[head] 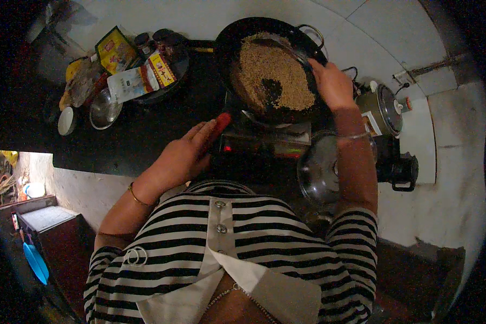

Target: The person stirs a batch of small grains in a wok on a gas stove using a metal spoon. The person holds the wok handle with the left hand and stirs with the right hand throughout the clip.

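A large black wok (227,44) with metal loop handles sits over a cooker (263,150) with red lights. Pale brown grains or seeds (271,60) cover much of its inside, with a dark bare patch near the middle. My right hand (334,83) is closed at the wok's right edge on the handle of a metal spatula (289,46), whose blade lies among the grains. My left hand (186,152) is in front of the wok to the left, its fingers extended over something red (223,120); whether it grips this is unclear.
Food packets (131,83) and jars rest in a dark pan (180,77) at the left, beside a metal bowl (105,109) and a white lid (67,121). A glass lid (318,174) lies under my right forearm. A lidded cooker (382,109) and a black-handled pot (405,172) stand at the right.
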A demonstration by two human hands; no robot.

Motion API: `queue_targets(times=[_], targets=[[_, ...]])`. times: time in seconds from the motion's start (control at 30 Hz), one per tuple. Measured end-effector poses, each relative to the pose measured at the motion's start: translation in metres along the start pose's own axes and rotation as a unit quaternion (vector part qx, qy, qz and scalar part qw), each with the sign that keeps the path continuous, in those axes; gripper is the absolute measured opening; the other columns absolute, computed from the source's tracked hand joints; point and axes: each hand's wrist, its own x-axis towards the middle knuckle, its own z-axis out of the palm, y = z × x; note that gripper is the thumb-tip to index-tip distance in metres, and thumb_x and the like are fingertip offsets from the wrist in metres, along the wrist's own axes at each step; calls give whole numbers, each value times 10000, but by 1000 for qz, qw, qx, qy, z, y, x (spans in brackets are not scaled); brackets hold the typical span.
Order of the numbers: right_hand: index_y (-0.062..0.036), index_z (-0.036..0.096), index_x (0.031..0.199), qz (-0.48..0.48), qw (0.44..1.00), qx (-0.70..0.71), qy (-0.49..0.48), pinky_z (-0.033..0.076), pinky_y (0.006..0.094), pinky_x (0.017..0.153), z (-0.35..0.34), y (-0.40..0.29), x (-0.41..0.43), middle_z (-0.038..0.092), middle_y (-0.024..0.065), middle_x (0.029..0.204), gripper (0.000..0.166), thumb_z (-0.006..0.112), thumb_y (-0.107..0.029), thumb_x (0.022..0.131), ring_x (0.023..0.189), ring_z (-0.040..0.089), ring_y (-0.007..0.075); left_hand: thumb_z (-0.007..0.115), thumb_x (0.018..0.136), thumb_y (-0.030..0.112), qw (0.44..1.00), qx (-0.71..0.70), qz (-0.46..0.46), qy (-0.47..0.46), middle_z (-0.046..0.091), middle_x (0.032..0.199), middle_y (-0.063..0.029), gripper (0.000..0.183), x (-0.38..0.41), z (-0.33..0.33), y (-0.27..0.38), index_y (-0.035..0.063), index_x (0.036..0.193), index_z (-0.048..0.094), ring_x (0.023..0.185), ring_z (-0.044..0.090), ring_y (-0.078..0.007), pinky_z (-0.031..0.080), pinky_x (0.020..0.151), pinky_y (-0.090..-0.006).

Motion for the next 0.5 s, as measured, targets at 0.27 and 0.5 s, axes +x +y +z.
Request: queue_targets(times=[0.27,0.5], targets=[[-167,574,1147,-37,992,7,-124,473,381,625,-87,17,-97,562,112,740,317,534,-146,833,714,584,296,603,741,103,996,22,72,48,418,1280,-203,686,3,7,-9,87,1344,278,984,536,-398,492,805,-420],[-108,655,989,7,984,71,-164,451,356,599,-147,60,-125,564,105,721,205,551,-74,816,667,557,280,607,742,107,997,31,57,47,420,1281,-205,685,1,7,-8,87,1345,282,988,536,-401,491,810,-418]])
